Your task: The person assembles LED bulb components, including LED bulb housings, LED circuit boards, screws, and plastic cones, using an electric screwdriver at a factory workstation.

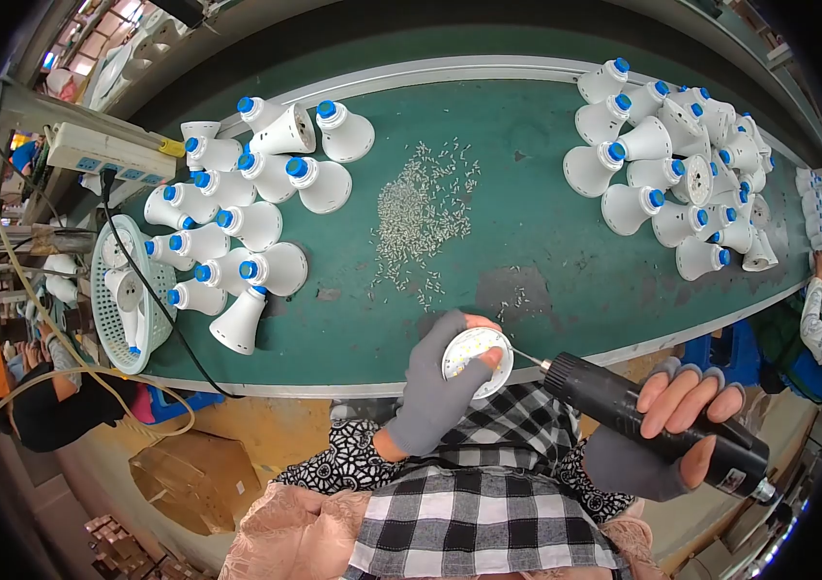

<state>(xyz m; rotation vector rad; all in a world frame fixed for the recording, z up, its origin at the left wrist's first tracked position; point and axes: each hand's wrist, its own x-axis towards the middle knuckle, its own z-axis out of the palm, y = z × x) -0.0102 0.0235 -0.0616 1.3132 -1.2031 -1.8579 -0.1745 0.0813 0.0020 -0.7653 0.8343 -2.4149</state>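
Gripping a bulb housing [477, 361], the left hand [435, 387] closes; the right hand [667, 425] clasps a screwdriver [658, 418].

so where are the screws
Head view: the screws lie mid green table, between the left bulb housings and right bulb housings, just beyond the left hand.

Body of the LED bulb [477, 360] is hidden under the gloved left hand [435, 387]; only its round board face shows. Bit tip of the electric screwdriver [590, 387] is too fine to tell whether it sits in a screw. The right hand [672, 425] covers the tool's midsection; rear label unreadable, tail end lost in the dark edge. Loose screws [421, 208]: type indistinct. Green basket [111, 333]: contents partly masked by mesh. Co-worker's sleeve [815, 324] at right, the rest cut off.
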